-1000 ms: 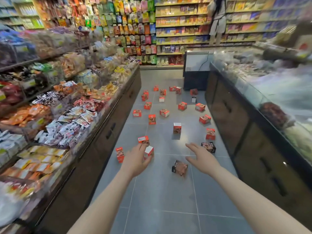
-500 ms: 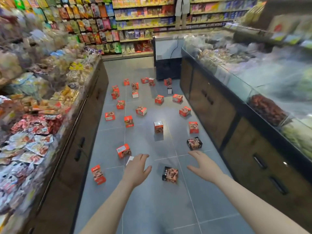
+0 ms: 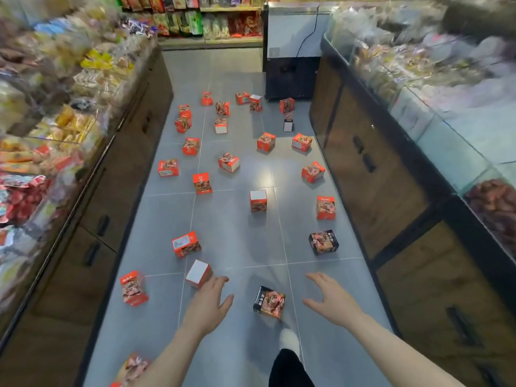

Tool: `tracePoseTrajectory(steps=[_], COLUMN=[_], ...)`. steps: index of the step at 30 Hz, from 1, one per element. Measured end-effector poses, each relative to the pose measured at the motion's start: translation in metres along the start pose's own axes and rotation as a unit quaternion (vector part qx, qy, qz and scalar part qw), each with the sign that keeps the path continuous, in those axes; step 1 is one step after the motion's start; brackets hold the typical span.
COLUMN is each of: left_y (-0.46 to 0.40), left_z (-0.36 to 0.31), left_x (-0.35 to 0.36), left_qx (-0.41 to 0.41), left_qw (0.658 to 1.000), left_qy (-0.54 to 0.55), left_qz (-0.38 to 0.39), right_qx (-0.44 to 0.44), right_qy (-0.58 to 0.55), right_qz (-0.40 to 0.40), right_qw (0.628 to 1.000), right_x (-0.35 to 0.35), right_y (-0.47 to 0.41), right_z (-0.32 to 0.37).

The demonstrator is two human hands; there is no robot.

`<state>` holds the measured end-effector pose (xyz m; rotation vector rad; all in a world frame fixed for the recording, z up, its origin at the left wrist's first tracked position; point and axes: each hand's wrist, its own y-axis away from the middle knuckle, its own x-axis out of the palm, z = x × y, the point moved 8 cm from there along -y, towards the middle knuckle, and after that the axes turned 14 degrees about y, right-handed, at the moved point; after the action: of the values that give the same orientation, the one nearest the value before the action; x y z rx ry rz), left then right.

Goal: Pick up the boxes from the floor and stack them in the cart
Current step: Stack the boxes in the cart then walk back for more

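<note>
Change from earlier frame: the view has tipped further down the aisle; the nearest boxes sit lower and larger, and a white shoe (image 3: 289, 339) now shows below the hands.
Left hand (image 3: 206, 304): fingers spread and fairly straight, holding nothing, just above the near edge of a red cardboard box with a white top face (image 3: 197, 273); contact cannot be told.
Right hand (image 3: 332, 298): fingers wide and loosely bent, holding nothing, apart from every box.
Between the hands: a black cardboard box with a food picture (image 3: 269, 301), tilted on the grey tiled floor (image 3: 234, 236).
Task items: many small red boxes scattered along the aisle; a second black box (image 3: 323, 242) near the right-hand wooden counter (image 3: 391, 196).
Left side: shelves of packaged snacks (image 3: 50, 129), blurred.
</note>
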<state>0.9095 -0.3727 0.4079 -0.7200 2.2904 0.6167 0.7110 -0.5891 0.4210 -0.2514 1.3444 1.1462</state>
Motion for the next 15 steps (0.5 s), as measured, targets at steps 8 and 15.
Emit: tracePoseTrajectory(steps=[8, 15], left_y=[-0.098, -0.163], left_z=[0.056, 0.159], left_x=[0.063, 0.155], left_qx=[-0.128, -0.167], left_qw=[0.984, 0.981], left_qy=[0.12, 0.098], left_qz=[-0.018, 0.012], right_qx=[-0.022, -0.021], right_qy=[0.028, 0.022], right_qz=[0.113, 0.16], right_qw=[0.993, 0.987], right_x=[0.038, 0.16], right_y=[-0.14, -0.248], right_z=[-0.044, -0.064])
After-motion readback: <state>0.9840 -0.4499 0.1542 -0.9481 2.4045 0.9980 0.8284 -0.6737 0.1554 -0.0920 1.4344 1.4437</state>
